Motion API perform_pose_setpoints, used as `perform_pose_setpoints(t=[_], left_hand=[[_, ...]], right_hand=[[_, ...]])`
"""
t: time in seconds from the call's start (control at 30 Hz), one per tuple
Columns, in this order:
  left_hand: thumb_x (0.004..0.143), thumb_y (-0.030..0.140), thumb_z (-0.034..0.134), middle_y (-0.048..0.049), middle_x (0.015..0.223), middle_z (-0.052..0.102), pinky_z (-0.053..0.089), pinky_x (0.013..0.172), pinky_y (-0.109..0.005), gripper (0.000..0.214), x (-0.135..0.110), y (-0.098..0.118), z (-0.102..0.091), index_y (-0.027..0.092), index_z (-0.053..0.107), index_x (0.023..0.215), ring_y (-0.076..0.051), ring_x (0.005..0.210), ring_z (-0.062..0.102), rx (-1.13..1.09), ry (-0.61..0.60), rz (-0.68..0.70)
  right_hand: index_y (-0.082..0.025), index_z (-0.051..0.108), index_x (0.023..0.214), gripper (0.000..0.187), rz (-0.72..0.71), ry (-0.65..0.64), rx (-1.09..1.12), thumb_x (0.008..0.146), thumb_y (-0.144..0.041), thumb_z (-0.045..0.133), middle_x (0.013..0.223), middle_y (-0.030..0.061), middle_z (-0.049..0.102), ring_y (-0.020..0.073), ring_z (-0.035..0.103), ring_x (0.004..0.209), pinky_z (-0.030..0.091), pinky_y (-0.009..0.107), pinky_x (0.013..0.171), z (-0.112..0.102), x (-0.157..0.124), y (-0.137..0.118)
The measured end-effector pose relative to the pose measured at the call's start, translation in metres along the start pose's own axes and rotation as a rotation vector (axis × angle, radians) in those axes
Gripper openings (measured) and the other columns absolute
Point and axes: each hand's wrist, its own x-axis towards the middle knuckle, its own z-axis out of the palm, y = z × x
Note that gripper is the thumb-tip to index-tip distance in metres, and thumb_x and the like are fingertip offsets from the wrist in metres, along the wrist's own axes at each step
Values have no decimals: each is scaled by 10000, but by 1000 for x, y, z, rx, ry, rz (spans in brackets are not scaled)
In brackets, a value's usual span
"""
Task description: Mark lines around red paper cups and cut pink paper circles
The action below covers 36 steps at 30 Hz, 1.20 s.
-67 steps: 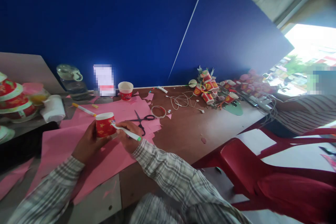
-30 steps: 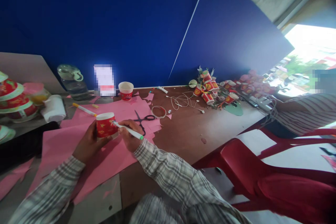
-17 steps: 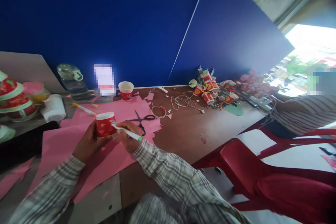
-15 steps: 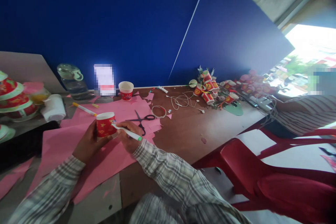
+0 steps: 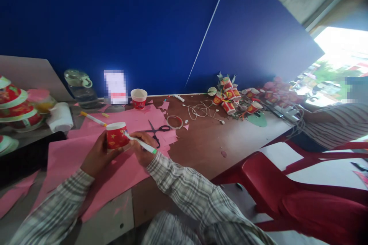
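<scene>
My left hand point(image 5: 101, 155) is wrapped round the lower side of a red paper cup point(image 5: 116, 136), which has a white rim and gold star marks. In my right hand point(image 5: 142, 149) is a white marker point(image 5: 145, 145) with a green end, and its tip is at the cup's right side, by a small coloured print. Under both hands lies pink paper point(image 5: 115, 183). Just past my right hand are black scissors point(image 5: 155, 132), spread apart. Behind the held cup, a white marker with a yellow cap point(image 5: 93, 119) rests on the paper.
Along the blue partition stand a water bottle point(image 5: 82, 90), a blurred-out bright screen point(image 5: 115, 87) and a second red cup point(image 5: 138, 99). A tape roll point(image 5: 174, 122), a white cable point(image 5: 198, 111) and clustered small cups point(image 5: 228, 95) lie rightward. A person's striped sleeve point(image 5: 342, 124) is beyond a red chair point(image 5: 267, 176).
The marker tip has shifted slightly at the cup's side. Otherwise the whole view has drifted a few pixels, and both hands keep their hold.
</scene>
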Motion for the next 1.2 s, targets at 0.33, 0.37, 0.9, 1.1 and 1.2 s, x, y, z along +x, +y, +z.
perform_pose_setpoints(t=[0.33,0.37,0.9,1.1,1.2], left_hand=[[409,503,650,-99,1030,602,458,783,-433,783,0,4,0,188,448,1096,-238,880,583,-96,25,-66],[403,520,645,-103,1027,603,455,787,-437,780,-1,7,0,185,457,1082,-240,882,582,-96,34,-71],[392,544,646,-126,1052,599,447,808,-431,794,2,5,-5,171,466,1070,-256,934,567,-152,51,-83],[386,532,657,-141,1065,602,454,802,-427,785,4,6,-7,170,484,1060,-274,936,570,-200,59,-119],[390,519,664,-131,1068,605,445,825,-411,778,5,3,-8,174,486,1063,-261,943,569,-205,63,-95]], right_hand=[[-150,530,1115,319,45,22,47,815,-256,539,940,80,627,158,641,804,542,267,746,-2,2,0],[-153,521,1132,334,33,18,44,816,-259,541,960,84,624,162,645,823,542,275,766,-2,2,1],[-143,498,1153,342,-26,13,26,831,-254,525,972,87,620,166,644,862,517,297,846,-3,5,4],[-167,505,1133,307,-21,24,29,833,-233,503,932,80,616,171,631,826,536,291,776,-1,6,5],[-164,519,1114,293,-16,44,-3,826,-215,503,933,80,620,177,628,852,532,302,807,-2,8,4]])
